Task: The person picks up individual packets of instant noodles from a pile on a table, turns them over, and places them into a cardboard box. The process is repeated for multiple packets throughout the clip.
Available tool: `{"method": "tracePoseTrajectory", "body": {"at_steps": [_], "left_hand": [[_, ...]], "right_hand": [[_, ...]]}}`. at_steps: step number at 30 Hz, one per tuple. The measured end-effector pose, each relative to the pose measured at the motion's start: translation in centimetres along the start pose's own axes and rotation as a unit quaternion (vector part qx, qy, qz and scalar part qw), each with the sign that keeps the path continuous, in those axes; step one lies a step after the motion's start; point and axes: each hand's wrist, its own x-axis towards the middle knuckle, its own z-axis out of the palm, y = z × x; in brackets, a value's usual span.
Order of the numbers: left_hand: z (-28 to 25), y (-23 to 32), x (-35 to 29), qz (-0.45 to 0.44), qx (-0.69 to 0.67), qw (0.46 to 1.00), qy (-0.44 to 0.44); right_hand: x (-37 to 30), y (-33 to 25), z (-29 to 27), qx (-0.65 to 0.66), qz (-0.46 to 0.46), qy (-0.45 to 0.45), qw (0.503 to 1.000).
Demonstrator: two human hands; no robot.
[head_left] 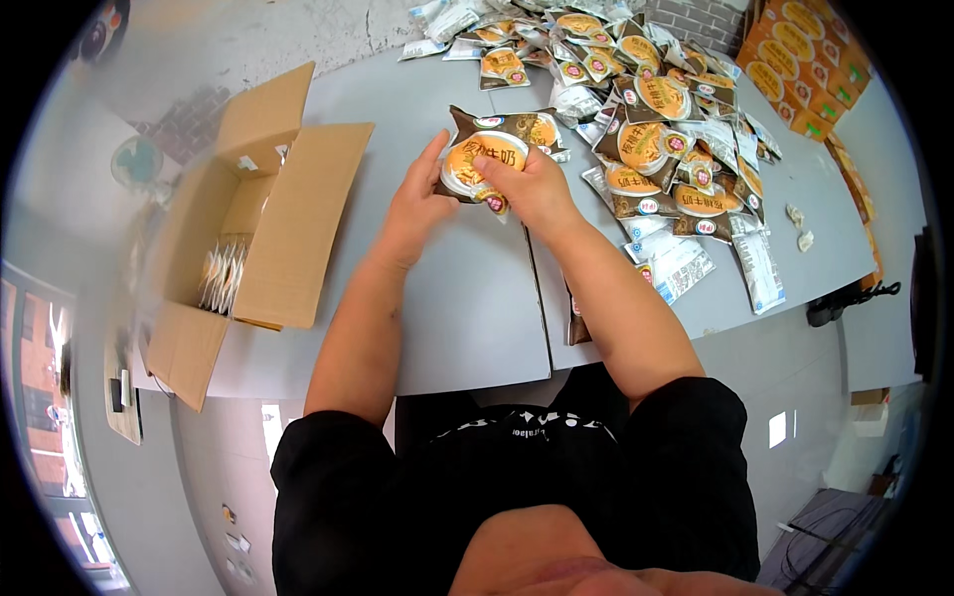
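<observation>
My left hand [415, 199] and my right hand [532, 187] both grip a small stack of brown and orange snack packets [489, 154] above the grey table [467, 308]. The left hand holds the stack's left edge with the fingers stretched up along it. The right hand presses on the stack's lower right, fingers curled over the top packet. A big pile of the same kind of packets [646, 129] lies on the table just right of the hands.
An open cardboard box [260, 219] stands at the left of the table with several packets [224, 278] upright inside. Orange cartons [800, 60] are stacked at the far right. One packet [577, 323] pokes out under my right forearm.
</observation>
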Motion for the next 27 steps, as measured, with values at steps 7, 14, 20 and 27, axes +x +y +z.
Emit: {"method": "tracePoseTrajectory", "body": {"at_steps": [7, 14, 20, 27], "left_hand": [[1.0, 2.4, -0.5, -0.135, -0.202, 0.97, -0.02], [2.3, 0.3, -0.4, -0.042, -0.188, 0.981, 0.018], [3.8, 1.6, -1.0, -0.001, -0.227, 0.97, 0.086], [3.4, 1.0, -1.9, 0.129, 0.092, 0.984, 0.083]], "right_hand": [[-0.5, 0.1, 1.0, -0.126, -0.008, -0.018, 0.992], [-1.3, -0.7, 0.8, -0.042, -0.006, -0.061, 0.997], [-1.5, -1.9, 0.7, 0.092, 0.029, -0.05, 0.994], [-0.7, -1.1, -0.8, -0.025, -0.041, -0.021, 0.999]]}}
